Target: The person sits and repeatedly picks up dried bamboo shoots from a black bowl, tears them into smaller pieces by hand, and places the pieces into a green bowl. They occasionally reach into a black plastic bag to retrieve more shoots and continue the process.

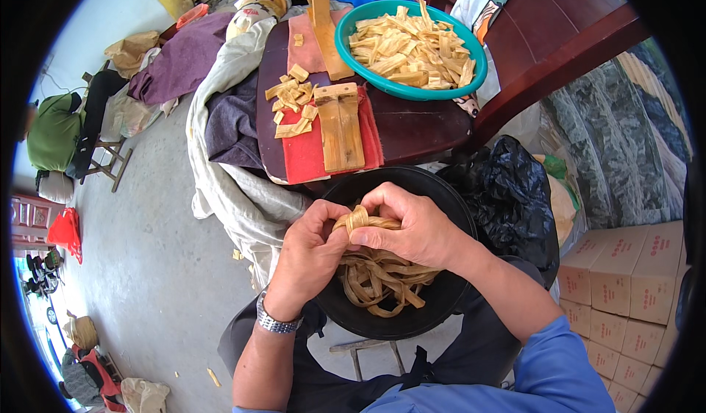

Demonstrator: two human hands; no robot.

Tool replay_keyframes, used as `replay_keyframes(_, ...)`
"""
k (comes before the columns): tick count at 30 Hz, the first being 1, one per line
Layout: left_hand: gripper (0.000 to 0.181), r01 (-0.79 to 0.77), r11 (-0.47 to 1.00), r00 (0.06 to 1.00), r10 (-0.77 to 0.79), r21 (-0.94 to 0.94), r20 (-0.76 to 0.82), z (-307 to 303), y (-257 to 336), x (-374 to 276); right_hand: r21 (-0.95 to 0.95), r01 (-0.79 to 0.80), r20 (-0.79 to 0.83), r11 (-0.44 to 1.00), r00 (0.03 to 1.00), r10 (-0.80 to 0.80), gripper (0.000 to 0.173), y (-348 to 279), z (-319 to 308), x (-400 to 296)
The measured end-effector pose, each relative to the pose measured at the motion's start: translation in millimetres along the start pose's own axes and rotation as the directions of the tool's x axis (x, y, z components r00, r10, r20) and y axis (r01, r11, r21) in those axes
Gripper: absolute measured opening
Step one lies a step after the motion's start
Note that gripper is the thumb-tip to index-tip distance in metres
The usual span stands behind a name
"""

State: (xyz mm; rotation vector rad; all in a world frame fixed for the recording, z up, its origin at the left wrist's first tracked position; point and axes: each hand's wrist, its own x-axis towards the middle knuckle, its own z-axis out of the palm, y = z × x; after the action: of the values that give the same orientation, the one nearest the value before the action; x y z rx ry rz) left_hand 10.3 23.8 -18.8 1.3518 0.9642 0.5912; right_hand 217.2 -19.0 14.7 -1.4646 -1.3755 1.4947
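A tan, folded or knotted pliable strip (pixel 357 221) is pinched between my left hand (pixel 317 247) and my right hand (pixel 416 228). Both hands are above a black round basin (pixel 452 302), which holds a tangle of long, similar strips (pixel 380 280). Beyond the basin, a wooden block (pixel 341 131) lies on a red cloth (pixel 300 159) on a dark red chair seat (pixel 424 131). Short cut pieces (pixel 289 96) are scattered left of the block. A teal oval basin (pixel 482 65) full of cut pieces (pixel 408 49) sits at the seat's far right.
A black plastic bag (pixel 496 198) lies right of the basin, with stacked cardboard boxes (pixel 618 269) farther right. Pale cloth (pixel 242 192) drapes at the seat's left. An upright wooden piece (pixel 325 32) stands at its far side. Other people are at the top and left.
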Motion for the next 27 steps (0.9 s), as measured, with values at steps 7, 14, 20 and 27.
replay_keyframes(7,0.019,-0.256,0.808,0.923,0.367,0.531,-0.114,11.2,0.7,-0.4,-0.137,0.228,-0.073,0.964,0.968,-0.239,0.036,19.4,3.6,5.8)
replay_keyframes(14,0.018,0.178,0.977,0.984,-0.178,-0.113,0.015,2.3,-0.5,-2.1,-0.130,0.150,0.011,0.980,0.989,-0.150,0.025,17.8,-3.7,6.5)
replay_keyframes(20,0.034,0.363,0.714,0.921,-0.177,-0.598,0.348,-10.5,20.6,-6.5,0.182,0.007,0.183,0.983,0.982,-0.041,0.023,16.1,-14.7,9.8)
replay_keyframes(27,0.038,0.264,0.881,0.959,-0.194,-0.393,0.208,-10.0,17.8,-11.5,0.287,-0.090,0.230,0.954,0.973,0.023,0.027,20.8,-13.7,9.3)
